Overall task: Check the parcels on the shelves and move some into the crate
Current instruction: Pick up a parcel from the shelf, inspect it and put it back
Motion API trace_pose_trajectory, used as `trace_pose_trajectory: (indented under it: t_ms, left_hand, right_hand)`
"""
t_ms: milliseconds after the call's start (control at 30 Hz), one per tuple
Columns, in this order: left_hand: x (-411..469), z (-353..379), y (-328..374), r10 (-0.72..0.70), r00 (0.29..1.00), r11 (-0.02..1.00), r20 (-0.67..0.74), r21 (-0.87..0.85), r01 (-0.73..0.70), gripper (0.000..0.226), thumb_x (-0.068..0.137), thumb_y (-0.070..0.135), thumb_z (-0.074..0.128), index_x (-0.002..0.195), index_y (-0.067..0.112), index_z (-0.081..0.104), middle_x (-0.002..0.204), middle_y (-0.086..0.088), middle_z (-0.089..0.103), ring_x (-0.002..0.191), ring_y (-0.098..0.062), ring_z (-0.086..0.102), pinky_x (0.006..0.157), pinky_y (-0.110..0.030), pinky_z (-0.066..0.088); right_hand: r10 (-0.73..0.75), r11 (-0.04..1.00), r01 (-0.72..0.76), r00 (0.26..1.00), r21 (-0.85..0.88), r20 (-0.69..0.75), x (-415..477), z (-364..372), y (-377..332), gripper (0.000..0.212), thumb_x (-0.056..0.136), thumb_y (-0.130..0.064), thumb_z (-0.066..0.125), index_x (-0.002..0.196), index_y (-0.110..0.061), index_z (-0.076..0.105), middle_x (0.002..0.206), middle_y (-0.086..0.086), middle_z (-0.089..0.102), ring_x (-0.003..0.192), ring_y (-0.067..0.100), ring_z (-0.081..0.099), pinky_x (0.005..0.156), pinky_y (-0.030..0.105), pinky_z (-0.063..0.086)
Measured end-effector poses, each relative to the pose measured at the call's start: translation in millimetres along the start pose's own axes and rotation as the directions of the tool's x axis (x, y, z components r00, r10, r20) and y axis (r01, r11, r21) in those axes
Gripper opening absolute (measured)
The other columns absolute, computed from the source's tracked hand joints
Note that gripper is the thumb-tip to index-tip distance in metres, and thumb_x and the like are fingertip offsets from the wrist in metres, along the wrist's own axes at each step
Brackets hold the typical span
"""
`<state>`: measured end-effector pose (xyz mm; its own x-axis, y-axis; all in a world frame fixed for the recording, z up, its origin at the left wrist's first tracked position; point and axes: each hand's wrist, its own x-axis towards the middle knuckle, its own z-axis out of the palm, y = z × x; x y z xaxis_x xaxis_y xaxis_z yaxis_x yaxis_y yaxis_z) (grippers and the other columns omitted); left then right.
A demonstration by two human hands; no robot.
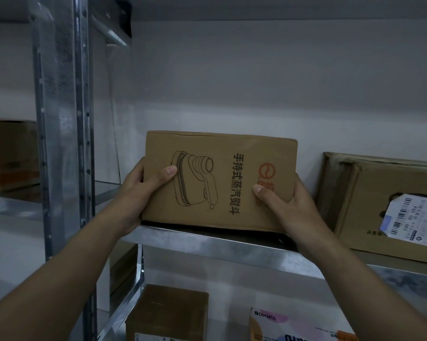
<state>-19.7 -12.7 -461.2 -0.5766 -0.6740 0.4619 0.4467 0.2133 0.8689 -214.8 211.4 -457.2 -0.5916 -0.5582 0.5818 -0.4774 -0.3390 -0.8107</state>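
Left hand (140,193) grips the left end of the cardboard parcel (222,183), thumb on its front. The parcel sits at the metal shelf (207,242) edge, long axis horizontal, printed face toward the camera, text sideways. Right hand (286,205) grips the right end. Labelled carton (369,205) further right.

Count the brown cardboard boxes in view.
4: printed brown cardboard box gripped by left hand and right hand; labelled cardboard box to its right; small cardboard box one shelf down; blurred cardboard box far left. Others may be hidden.
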Motion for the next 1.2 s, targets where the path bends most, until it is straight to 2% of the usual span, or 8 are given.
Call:
trace_pose_trajectory:
  t_ms: [133,267,333,467,567,800,1033,1200]
  left_hand:
    - [0.6,-1.0,1.9,-0.031,0.999,0.999,-0.029,-0.013,0.03,0.104,0.047,0.071,0.094,0.137,0.031,0.062,0.123,0.002,0.078,0.109,-0.022,0.077,0.083,-0.044,0.064]
    - [1.1,-1.4,7.8,-0.091,0.993,0.981,-0.069,-0.181,0.077,0.046,0.094,0.057,0.063,0.129,0.027,0.069,0.116,-0.004,0.08,0.1,-0.026,0.079,0.083,-0.048,0.061]
    - [2.2,-5.6,8.9,-0.118,0.99,0.964,-0.076,-0.249,0.096,0.046,0.1,0.056,0.053,0.132,0.026,0.069,0.118,-0.006,0.079,0.098,-0.028,0.079,0.077,-0.049,0.064]
    - [-1.8,-6.1,12.6,-0.137,0.99,0.946,-0.028,-0.299,0.122,0.061,0.1,0.07,0.037,0.109,0.031,0.084,0.111,-0.006,0.08,0.092,-0.023,0.079,0.08,-0.039,0.06]
    - [-4.9,-4.2,11.7,-0.02,1.0,0.964,-0.024,-0.265,0.013,0.069,0.096,0.077,0.029,0.131,0.037,0.072,0.125,-0.006,0.077,0.113,-0.026,0.075,0.082,-0.041,0.063]
    - [0.7,-9.6,1.0,0.119,0.964,0.993,0.237,-0.039,-0.113,0.138,0.037,0.073,0.097,0.154,0.022,0.043,0.133,-0.002,0.071,0.122,-0.027,0.068,0.085,-0.038,0.063]
    - [5.1,-8.4,-5.6,0.112,0.98,0.994,0.166,-0.015,-0.111,0.125,0.045,0.059,0.098,0.151,0.018,0.046,0.13,-0.005,0.072,0.116,-0.026,0.071,0.082,-0.029,0.062]
    - [3.8,-5.0,-3.8,0.116,0.981,0.993,0.154,-0.039,-0.111,0.119,0.043,0.058,0.098,0.145,0.022,0.05,0.121,0.001,0.076,0.109,-0.02,0.074,0.078,-0.026,0.062]
  right_hand:
    - [-0.011,1.0,0.011,0.999,-0.007,0.053,-1.2,-2.1,-2.7,0.099,0.071,-0.047,0.088,0.157,-0.041,0.039,0.132,-0.014,0.072,0.117,0.006,0.071,0.107,0.043,0.057]
    - [-0.102,0.98,0.139,0.965,-0.142,0.244,-3.1,-10.3,-2.6,0.132,0.066,-0.033,0.101,0.16,-0.06,0.014,0.157,-0.017,0.048,0.14,0.008,0.054,0.114,0.045,0.049]
    - [-0.167,0.956,0.222,0.95,-0.194,0.265,-4.0,-11.5,-2.4,0.133,0.067,-0.021,0.101,0.159,-0.062,0.015,0.16,-0.02,0.04,0.14,0.006,0.049,0.114,0.041,0.047]
    - [-0.214,0.959,0.236,0.965,-0.155,0.149,2.4,-9.9,4.3,0.124,0.064,-0.032,0.103,0.158,-0.058,0.027,0.156,-0.005,0.045,0.134,0.014,0.055,0.105,0.039,0.056]
    - [-0.216,0.971,0.223,0.973,-0.085,0.084,5.1,-7.8,8.5,0.113,0.059,-0.046,0.099,0.155,-0.048,0.04,0.15,0.004,0.053,0.131,0.016,0.061,0.096,0.033,0.061]
    - [-0.09,0.996,0.09,0.992,-0.004,-0.085,7.6,-5.0,8.6,0.079,0.063,-0.083,0.082,0.127,-0.038,0.069,0.136,0.006,0.067,0.119,0.017,0.071,0.098,0.041,0.061]
    - [-0.019,0.999,0.019,1.0,0.041,0.007,4.2,-6.6,1.7,0.032,0.094,-0.017,0.075,0.124,-0.022,0.068,0.11,-0.011,0.081,0.102,0.006,0.076,0.078,0.019,0.063]
    - [-0.014,0.999,0.013,1.0,0.045,0.009,4.8,-7.4,3.2,0.038,0.093,-0.022,0.075,0.13,-0.021,0.066,0.117,-0.007,0.079,0.108,0.011,0.076,0.084,0.024,0.063]
